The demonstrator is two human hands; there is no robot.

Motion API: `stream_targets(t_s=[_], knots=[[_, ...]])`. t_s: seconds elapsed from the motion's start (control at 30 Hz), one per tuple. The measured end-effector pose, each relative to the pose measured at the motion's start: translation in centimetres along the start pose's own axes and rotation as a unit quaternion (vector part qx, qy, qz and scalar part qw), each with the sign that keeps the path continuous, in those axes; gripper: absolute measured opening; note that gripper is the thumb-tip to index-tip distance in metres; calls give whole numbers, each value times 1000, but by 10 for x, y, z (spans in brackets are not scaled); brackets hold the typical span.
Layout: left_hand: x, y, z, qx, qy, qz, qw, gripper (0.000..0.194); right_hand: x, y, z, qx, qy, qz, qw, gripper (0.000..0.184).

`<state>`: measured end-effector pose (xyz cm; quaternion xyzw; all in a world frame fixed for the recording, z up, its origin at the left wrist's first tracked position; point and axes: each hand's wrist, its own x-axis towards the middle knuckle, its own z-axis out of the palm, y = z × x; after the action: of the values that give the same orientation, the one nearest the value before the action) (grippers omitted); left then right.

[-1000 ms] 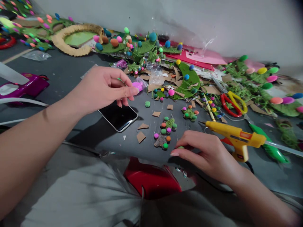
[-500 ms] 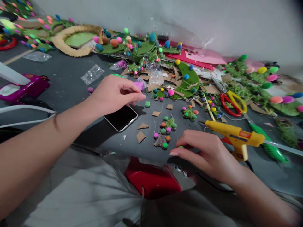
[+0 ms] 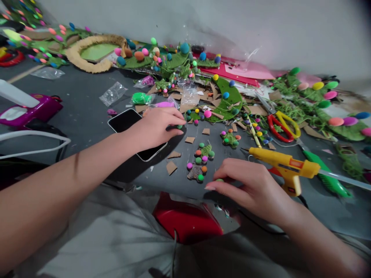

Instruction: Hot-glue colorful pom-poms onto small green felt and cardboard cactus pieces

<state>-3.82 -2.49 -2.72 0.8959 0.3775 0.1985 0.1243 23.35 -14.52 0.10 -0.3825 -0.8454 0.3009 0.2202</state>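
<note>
My left hand [image 3: 156, 127] reaches across a black phone [image 3: 123, 120] lying on the dark table. Its fingertips are closed on a small green pompom [image 3: 180, 126]. My right hand [image 3: 249, 189] rests near the table's front edge, fingers curled, pinching another small green pompom [image 3: 219, 180]. Just left of it lies a small brown piece studded with coloured pompoms [image 3: 198, 172]. A second pompom cluster [image 3: 205, 151] sits above that. Cardboard scraps [image 3: 172, 167] lie between my hands.
A yellow glue gun [image 3: 285, 166] stands right of my right hand, with red-and-yellow scissors [image 3: 282, 125] behind it. Green felt shapes with pompoms [image 3: 226, 96] crowd the back. A straw ring [image 3: 92, 52] is far left, a purple device [image 3: 31, 110] at left, a red object [image 3: 185, 220] on my lap.
My left hand has dropped from above the phone and moved right, down to the green pompom. The phone's far end is now uncovered. My right hand has stayed put.
</note>
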Motion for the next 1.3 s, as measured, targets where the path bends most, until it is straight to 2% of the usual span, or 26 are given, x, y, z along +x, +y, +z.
stream_targets(t_s=[0.1, 0.23, 0.33, 0.4, 0.5, 0.57, 0.67, 0.77, 0.87, 0.97, 1.07, 1.13, 1.2, 1.23, 1.3], knots=[[1, -3, 3, 16, -11, 0, 1000, 22, 0, -1, -1, -1, -1, 0, 1000, 16], [0, -4, 1, 16, 6, -40, 999, 24, 0, 0, -2, -3, 6, 5, 1000, 16], [0, 11, -4, -61, 26, -97, 993, 28, 1, 1, -2, 11, 48, 35, 998, 13], [-2, 30, -6, -179, 39, -151, 971, 25, 2, 3, 0, 26, 103, 64, 992, 9], [-8, 62, -7, -346, 27, -200, 916, 19, 5, 4, 5, 56, 172, 106, 978, 29], [-12, 79, -5, -426, 5, -217, 878, 20, 7, 4, 10, 76, 189, 119, 972, 33], [-18, 90, -1, -489, -46, -223, 842, 27, 9, 3, 14, 73, 204, 112, 970, 27], [-20, 92, 3, -527, -68, -230, 816, 37, 8, 2, 16, 35, 215, 94, 972, 21], [-21, 92, 6, -555, -83, -234, 794, 37, 6, 2, 15, -10, 207, 66, 976, 20], [-21, 92, 7, -562, -103, -230, 788, 34, 5, 2, 13, -43, 183, 27, 982, 19], [-22, 91, 5, -553, -94, -236, 793, 31, 4, 3, 10, -42, 143, 11, 989, 17], [-21, 90, 2, -546, -73, -241, 799, 27, 4, 5, 7, -12, 134, 39, 990, 18], [-21, 89, 0, -542, -58, -240, 803, 22, 5, 7, 5, 69, 138, 109, 982, 16], [-21, 89, 0, -543, -55, -237, 803, 20, 6, 9, 4, 133, 138, 150, 970, 16], [-21, 90, 0, -554, -48, -236, 797, 19, 9, 11, 3, 284, 136, 218, 924, 20]])
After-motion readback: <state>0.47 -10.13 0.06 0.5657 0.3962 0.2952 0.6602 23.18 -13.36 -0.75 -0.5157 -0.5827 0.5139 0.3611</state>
